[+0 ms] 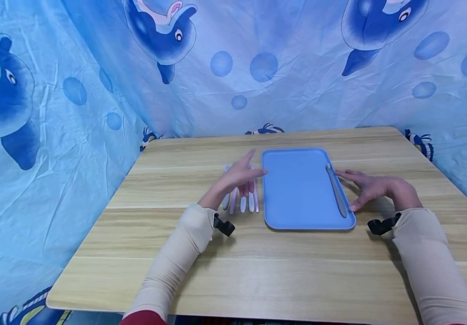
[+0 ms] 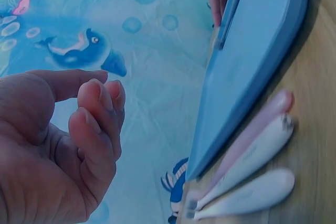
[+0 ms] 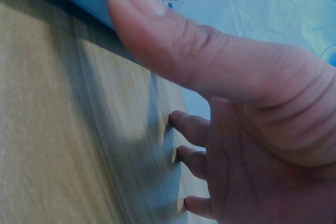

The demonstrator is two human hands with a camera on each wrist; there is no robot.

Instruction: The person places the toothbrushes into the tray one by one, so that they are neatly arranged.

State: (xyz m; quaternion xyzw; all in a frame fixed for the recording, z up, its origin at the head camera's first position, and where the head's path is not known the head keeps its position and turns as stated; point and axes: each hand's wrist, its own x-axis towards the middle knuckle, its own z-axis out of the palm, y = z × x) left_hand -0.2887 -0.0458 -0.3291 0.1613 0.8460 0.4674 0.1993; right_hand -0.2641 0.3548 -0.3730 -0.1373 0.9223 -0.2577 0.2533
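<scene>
A light-blue tray (image 1: 298,189) lies on the table, and one slim grey-blue handled piece (image 1: 336,192) rests along its right side, narrow end away from me. At the tray's right edge my right hand (image 1: 379,189) is spread, thumb tip on the rim near the front corner and fingers extended farther back. My left hand (image 1: 239,175) hovers left of the tray, index finger extended and the other fingers loosely bent, holding nothing. Below it several slim white and pink handles (image 2: 247,161) lie side by side on the table, partly hidden by the hand in the head view.
The wooden table (image 1: 144,234) reaches back to a blue sea-patterned cloth (image 1: 237,67) hanging behind and at the sides. Each wrist carries a black camera mount (image 1: 223,225).
</scene>
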